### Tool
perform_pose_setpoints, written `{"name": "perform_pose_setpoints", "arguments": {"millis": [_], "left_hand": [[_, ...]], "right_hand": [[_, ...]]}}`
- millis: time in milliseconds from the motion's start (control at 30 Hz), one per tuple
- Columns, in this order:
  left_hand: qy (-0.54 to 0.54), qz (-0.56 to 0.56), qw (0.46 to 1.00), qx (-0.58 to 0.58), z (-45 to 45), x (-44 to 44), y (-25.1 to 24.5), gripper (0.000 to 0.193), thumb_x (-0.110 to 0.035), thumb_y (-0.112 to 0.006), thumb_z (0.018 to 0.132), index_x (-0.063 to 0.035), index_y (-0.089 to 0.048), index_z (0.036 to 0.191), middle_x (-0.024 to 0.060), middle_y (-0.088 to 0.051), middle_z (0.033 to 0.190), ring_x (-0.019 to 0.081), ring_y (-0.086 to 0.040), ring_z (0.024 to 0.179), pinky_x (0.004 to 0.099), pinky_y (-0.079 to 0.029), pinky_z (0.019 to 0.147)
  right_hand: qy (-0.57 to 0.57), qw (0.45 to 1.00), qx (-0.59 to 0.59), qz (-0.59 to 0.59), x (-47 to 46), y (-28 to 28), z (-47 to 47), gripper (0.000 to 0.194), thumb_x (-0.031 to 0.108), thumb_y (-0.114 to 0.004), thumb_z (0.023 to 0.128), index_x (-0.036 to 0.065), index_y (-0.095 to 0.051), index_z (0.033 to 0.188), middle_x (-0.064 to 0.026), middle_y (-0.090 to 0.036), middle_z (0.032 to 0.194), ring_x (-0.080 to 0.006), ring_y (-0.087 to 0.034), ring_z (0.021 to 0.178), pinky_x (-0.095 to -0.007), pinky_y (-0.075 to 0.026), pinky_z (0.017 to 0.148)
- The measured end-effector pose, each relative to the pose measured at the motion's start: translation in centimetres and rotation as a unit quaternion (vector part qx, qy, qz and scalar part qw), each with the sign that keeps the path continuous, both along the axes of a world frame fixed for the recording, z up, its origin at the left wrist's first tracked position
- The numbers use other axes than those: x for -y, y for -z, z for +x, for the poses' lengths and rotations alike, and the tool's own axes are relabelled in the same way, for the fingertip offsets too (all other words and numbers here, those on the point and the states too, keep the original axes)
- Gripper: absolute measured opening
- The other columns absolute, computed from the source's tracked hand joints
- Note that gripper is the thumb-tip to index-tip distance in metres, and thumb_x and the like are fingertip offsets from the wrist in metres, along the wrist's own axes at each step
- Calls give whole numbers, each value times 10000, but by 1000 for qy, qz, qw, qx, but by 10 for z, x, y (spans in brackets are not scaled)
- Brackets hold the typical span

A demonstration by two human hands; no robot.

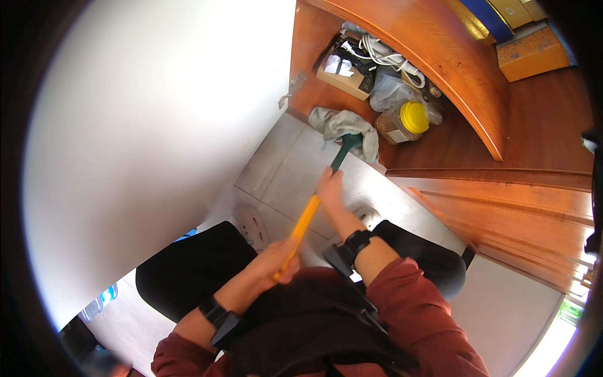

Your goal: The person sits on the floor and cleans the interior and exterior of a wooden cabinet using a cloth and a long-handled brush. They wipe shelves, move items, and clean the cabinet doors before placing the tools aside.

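Both my hands grip a mop by its yellow stick (307, 217). My left hand (277, 262) is closed around the stick's near end, close to my lap. Higher up, where the yellow meets a dark green neck (342, 153), my right hand (331, 189) is wrapped around it. The mop's grey cloth head (346, 123) lies bunched at the front edge of a wooden cabinet's bottom board (325, 101). Just right of the cloth stands a clear plastic jar (396, 123) with a yellow lid and brownish contents.
Behind the jar are a plastic bag (392, 88), a white power strip with cord (384, 54) and a cardboard box (344, 81). A curved wooden shelf (452, 70) overhangs them. The white door (155, 118) stands at left. Tiled floor (287, 176) lies between my shoes.
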State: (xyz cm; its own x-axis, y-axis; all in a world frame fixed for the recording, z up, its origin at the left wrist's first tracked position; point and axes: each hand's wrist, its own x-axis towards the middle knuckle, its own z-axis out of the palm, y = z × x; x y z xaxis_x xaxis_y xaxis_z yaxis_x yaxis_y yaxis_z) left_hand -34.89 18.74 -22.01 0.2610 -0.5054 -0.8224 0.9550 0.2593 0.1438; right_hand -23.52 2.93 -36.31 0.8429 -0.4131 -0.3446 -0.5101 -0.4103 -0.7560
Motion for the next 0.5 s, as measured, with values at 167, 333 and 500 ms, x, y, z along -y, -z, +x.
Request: {"name": "perform_pose_setpoints", "arguments": {"millis": [167, 333, 500], "left_hand": [[-39, -23, 998, 37, 32, 24, 7, 402, -397, -493, 983, -63, -492, 1208, 12, -424, 652, 88, -369, 511, 219, -277, 421], [-42, 22, 999, 16, 36, -3, -6, 369, -383, -465, 997, -70, -514, 1186, 16, -450, 641, 78, -349, 483, 212, -273, 409], [-16, 18, 999, 31, 41, -4, -1, 383, -391, -433, 1004, -75, -519, 1203, 22, -435, 585, 79, -340, 444, 208, -276, 399]], "right_hand": [[8, 981, -127, 147, 44, -12, 50, 538, 431, -551, 906, -66, -478, 1097, -276, -610, 970, -433, -628, 866, -462, -518, 759], [-2, 990, 61, -127, 95, -17, 64, 694, 450, -727, 771, -60, -477, 1168, -287, -529, 1069, -430, -532, 1022, -538, -435, 886], [104, 938, 116, -311, 168, -32, 123, 1026, 507, -787, 681, -38, -279, 1386, -346, -390, 1266, -501, -386, 1175, -564, -353, 997]]}}
